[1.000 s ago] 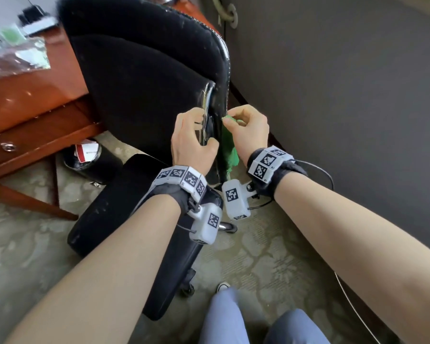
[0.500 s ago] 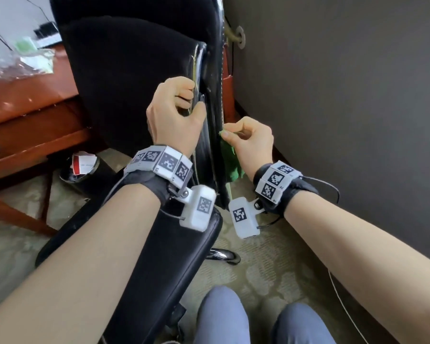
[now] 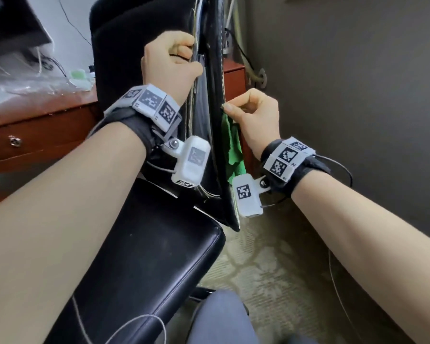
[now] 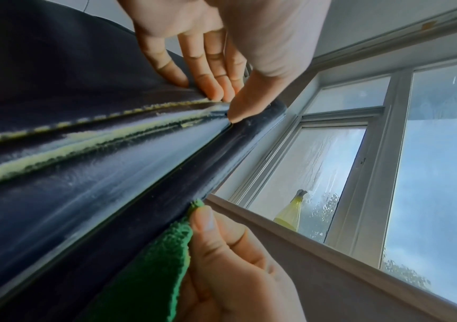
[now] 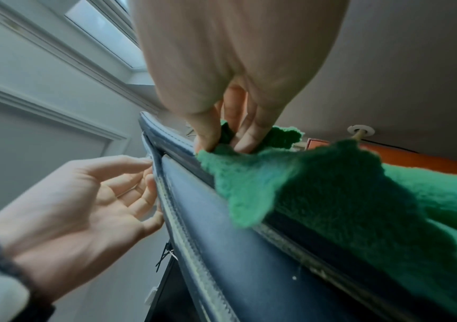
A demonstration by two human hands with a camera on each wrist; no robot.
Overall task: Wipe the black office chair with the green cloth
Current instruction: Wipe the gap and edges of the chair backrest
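Standing upright in the middle of the head view, the black office chair point(image 3: 147, 244), backrest running top to bottom with its narrow side edge turned toward the camera and the seat cushion jutting out below toward the lower left. Hanging down along the right side of that edge, the green cloth point(image 3: 231, 147), long axis vertical, top corner up at the fingertips and the rest trailing toward the wrist. Pinching that top corner against the backrest edge, the right hand point(image 3: 253, 120), fingers curled tight, thumb on the outer face of the cloth. Gripping the backrest higher up on the other side, the left hand point(image 3: 169, 63), knuckles bent over the worn seam. Showing more from the left wrist: fingertips point(image 4: 213, 91) pressing into the seam where pale yellowish padding is peeking through, thumb meeting them from the right, and a window with a yellow bottle point(image 4: 290, 213) on the sill beyond, none of it appearing from the head. Showing from the right wrist: cloth bunching under two fingertips and spreading wide and blurred across the lower right, left palm half-open beside the edge. Sitting behind the chair in the head view only, a wooden desk point(image 3: 40, 130).
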